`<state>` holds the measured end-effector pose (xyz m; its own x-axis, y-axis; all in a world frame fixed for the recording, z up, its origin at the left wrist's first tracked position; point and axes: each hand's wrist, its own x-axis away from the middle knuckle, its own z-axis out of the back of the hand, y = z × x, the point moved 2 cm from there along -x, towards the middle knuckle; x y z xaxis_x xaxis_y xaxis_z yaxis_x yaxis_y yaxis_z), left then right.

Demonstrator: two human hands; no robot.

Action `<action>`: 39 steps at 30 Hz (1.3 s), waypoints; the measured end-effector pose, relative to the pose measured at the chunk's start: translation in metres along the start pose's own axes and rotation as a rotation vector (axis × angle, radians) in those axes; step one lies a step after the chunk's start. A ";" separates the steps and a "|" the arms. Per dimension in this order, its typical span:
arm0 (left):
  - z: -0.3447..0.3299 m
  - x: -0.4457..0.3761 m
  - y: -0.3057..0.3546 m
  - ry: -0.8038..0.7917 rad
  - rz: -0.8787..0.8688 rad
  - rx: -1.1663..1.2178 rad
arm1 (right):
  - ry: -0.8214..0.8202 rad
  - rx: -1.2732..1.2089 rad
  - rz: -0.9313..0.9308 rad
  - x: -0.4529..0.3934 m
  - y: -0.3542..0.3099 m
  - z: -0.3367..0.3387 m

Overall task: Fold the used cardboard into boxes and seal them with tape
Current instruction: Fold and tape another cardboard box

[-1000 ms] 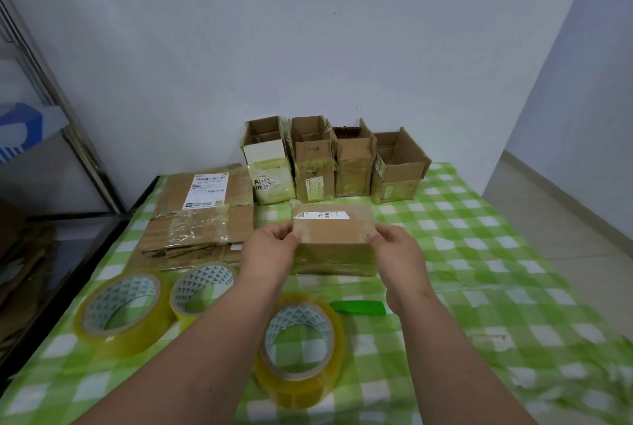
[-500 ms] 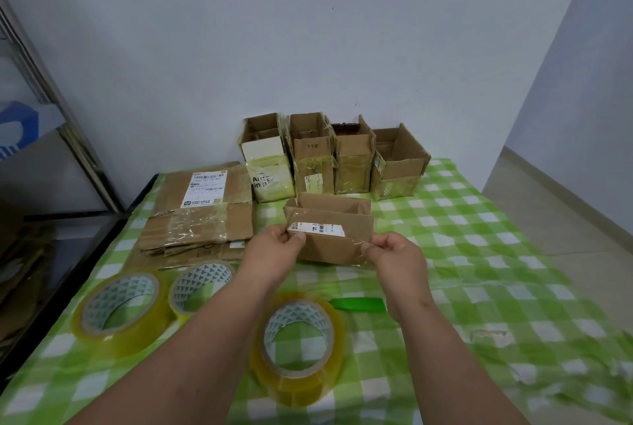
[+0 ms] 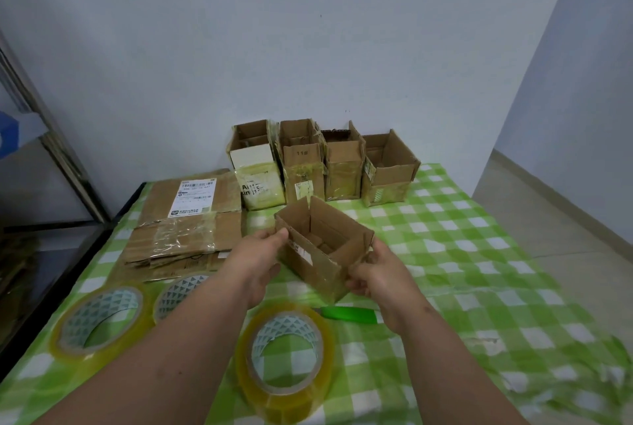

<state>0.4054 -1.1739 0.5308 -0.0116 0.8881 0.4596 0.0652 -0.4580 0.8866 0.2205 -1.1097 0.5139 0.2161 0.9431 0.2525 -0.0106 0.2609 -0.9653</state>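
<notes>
Leftmost, a dark metal rack (image 3: 51, 157) stands against the pale wall (image 3: 308, 30). Beside it a green-checked tablecloth (image 3: 479, 253) carries flattened cardboard (image 3: 191, 229), three tape rolls (image 3: 99, 322), and four open boxes (image 3: 322, 164) lined up along the wall. At centre, the left hand (image 3: 257, 260) grips one end of a small open box (image 3: 322, 246), held above the cloth; the right hand (image 3: 380, 274) pinches its other end. A green cutter (image 3: 349, 314) lies below. Grey floor (image 3: 565, 219) shows at right.

A single head-worn wide-angle camera is looking forward and down from close above the checked table (image 3: 445, 253), facing the wall (image 3: 308, 47) beyond it
</notes>
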 end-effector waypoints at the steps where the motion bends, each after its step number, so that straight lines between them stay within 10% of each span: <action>1: -0.003 -0.001 0.001 -0.011 -0.008 -0.016 | -0.004 0.039 0.000 0.001 -0.001 -0.001; 27: -0.165 0.036 0.011 -0.538 -0.343 -0.574 | 0.815 0.027 0.221 0.005 0.007 0.120; 39: -0.256 -0.002 0.043 -0.595 -0.598 -0.668 | 0.797 0.011 0.202 -0.079 -0.037 0.189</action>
<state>0.1531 -1.2051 0.5813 0.6384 0.7697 0.0019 -0.3500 0.2882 0.8913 0.0191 -1.1544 0.5419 0.8375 0.5438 -0.0530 -0.1324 0.1079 -0.9853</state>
